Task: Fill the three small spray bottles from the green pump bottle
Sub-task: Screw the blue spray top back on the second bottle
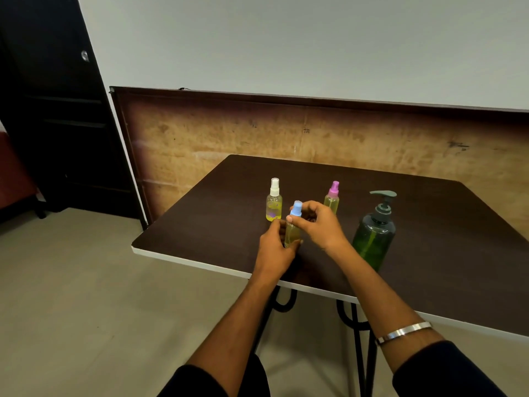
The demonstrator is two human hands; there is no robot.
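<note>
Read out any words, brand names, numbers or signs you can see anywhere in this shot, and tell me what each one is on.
No text can be read.
White-capped spray bottle: a purple patch shows, too blurred to read.
Green pump bottle: no label visible.
Board behind the table: dark marks, too small and smudged to read.

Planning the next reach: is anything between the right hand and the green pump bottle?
Nothing visible. The right hand pinches the blue-capped spray bottle; bare table lies between it and the green pump bottle.
</note>
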